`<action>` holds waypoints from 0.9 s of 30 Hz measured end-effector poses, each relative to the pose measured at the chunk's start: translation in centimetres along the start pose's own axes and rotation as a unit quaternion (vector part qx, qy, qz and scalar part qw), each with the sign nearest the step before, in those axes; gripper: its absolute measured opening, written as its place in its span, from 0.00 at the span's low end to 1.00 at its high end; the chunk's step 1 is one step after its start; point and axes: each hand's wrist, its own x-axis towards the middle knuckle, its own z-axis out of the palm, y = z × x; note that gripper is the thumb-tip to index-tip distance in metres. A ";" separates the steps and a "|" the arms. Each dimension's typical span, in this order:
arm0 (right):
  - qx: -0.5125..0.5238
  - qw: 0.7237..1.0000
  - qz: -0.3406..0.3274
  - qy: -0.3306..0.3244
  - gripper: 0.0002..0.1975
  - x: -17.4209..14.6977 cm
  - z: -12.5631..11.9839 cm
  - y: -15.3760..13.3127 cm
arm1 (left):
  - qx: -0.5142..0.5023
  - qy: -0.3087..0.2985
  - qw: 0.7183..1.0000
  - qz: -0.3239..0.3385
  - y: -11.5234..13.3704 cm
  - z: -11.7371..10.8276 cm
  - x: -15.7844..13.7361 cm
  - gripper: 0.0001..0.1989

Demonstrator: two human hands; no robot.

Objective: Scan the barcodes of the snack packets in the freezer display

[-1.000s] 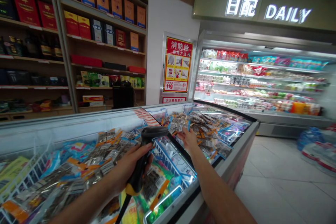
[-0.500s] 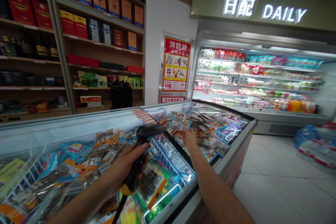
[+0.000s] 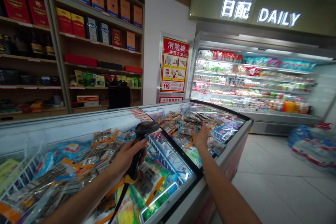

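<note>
My left hand (image 3: 129, 157) is wrapped around the handle of a black and yellow barcode scanner (image 3: 136, 150), whose head points to the right and whose cable hangs down. To the right, my right hand (image 3: 201, 136) reaches over a heap of flat packets (image 3: 186, 127) with orange and blue edges in the freezer's far section. Its thumb and forefinger are apart at the packets, with nothing seen lifted. More dark, orange-edged packets (image 3: 102, 150) lie under and left of the scanner in the near section.
The chest freezer (image 3: 244, 129) has a raised rim and a black-framed divider (image 3: 178, 147) between my hands. Wire baskets (image 3: 28, 175) hold bagged goods. Shelves of boxes (image 3: 98, 42) stand behind, a lit chiller (image 3: 252, 80) at the back right, bottled-water packs (image 3: 312, 147) on the floor.
My right hand has let go of the packet it held up and moved right over the heap. My left hand still holds the scanner, nearly in place. The view has shifted slightly.
</note>
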 end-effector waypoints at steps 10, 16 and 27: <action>0.055 0.977 -0.168 -0.121 0.10 -4.3 0.2 -5.5 | -0.029 0.012 0.999 -0.008 0.9 -0.7 -1.2 0.16; 0.061 0.859 -0.160 -0.482 0.18 -9.8 -1.1 -9.8 | -0.025 0.015 1.000 -0.005 1.0 -0.9 -1.1 0.16; 0.046 0.810 -0.201 -0.549 0.26 -11.0 0.3 -12.2 | -0.031 0.027 0.999 -0.007 1.6 -1.0 -1.4 0.16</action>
